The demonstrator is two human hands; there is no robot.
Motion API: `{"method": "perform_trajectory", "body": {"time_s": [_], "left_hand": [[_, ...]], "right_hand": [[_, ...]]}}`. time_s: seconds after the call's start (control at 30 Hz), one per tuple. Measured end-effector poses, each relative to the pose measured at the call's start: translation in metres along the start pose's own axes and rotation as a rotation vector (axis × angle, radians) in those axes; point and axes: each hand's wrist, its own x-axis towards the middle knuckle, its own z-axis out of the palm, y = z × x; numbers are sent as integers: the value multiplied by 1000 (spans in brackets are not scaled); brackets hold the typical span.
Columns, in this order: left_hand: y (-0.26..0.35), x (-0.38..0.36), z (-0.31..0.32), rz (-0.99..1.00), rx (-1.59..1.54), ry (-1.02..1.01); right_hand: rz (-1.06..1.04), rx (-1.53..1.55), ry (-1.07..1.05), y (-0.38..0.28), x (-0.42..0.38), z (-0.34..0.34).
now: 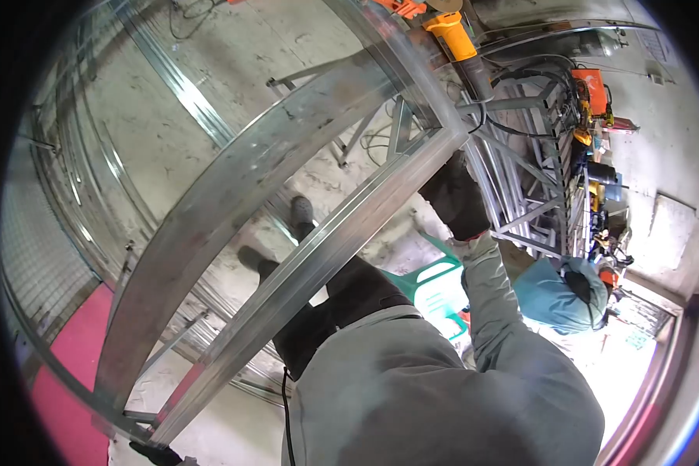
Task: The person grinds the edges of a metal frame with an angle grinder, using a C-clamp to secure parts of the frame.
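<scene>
A grey steel frame (318, 260) with straight square tubes and a broad curved plate (233, 190) spans diagonally in front of my body. My right hand (457, 200), in a dark glove, is closed at the frame's upper right corner, its fingertips hidden behind the tube. At the lower left corner, my left hand (155, 453), also dark-gloved, is closed around the frame's end; only part of it shows. A yellow angle grinder (452, 35) lies beyond the upper right corner, its dark cable trailing down.
A green plastic stool (435, 272) stands near my right sleeve. Beyond it a person in a teal jacket (559, 299) bends over. Metal racking (532, 171) holds lengths of tube at right. Steel strips (179, 81) and a pink sheet (74, 380) lie at left.
</scene>
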Motion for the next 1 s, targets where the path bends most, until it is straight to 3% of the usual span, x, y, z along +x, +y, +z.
{"method": "perform_trajectory", "body": {"time_s": [0.07, 0.1, 0.13, 0.23, 0.27, 0.33, 0.4, 0.43, 0.47, 0.53, 0.57, 0.63, 0.67, 0.73, 0.77, 0.8, 0.87, 0.9, 0.93, 1.0], "left_hand": [[5, -1, 0, 296, 624, -39], [6, 0, 0, 0, 110, 64], [16, -4, 6, -61, 43, 116], [20, -7, 2, -90, 78, 127], [20, -7, 6, -93, 89, 126], [21, -3, 7, -103, 95, 122], [20, -1, 8, -111, 96, 117], [20, 0, 9, -113, 93, 115], [21, 2, 11, -112, 89, 111], [17, 7, 7, -121, 79, 100], [19, 7, 9, -116, 61, 101], [11, 12, 9, -120, 20, 91], [11, 10, 10, -129, 1, 83], [7, 9, 14, -140, -58, 72], [2, 8, 15, -147, -92, 61], [0, 9, 13, -150, -115, 56], [-4, 8, 17, -164, -127, 54], [-7, 1, 19, -90, -34, 103], [20, -16, 36, -172, -103, 109], [21, -9, 35, -246, -156, 63]], "right_hand": [[36, 91, -85, 0, 0, -13], [46, 119, -85, 0, -2, -16], [56, 146, -84, -1, -4, -16], [9, 130, -110, -5, -11, -1], [-42, -232, -10, -10, -14, 7], [-96, -595, 99, -17, -18, 26], [-67, -291, 176, -21, -19, 43], [-73, -284, 178, -21, -19, 42], [-195, -543, 102, -23, -16, 41], [-330, -781, 26, -27, -12, 46], [-410, -1232, 77, -33, -9, 57], [-192, -360, 129, -36, -2, 38], [-182, -411, 80, -42, 0, 30], [-100, -757, 103, -66, 10, 20], [-142, -774, 99, -77, 9, 25], [-93, -1105, 12, -96, 22, 38], [-276, -1242, -77, -101, 35, 69], [-444, -1499, -3, -100, 53, 67], [-467, -1484, -14, -99, 64, 77], [-442, -1969, 142, -92, 77, 114]]}}
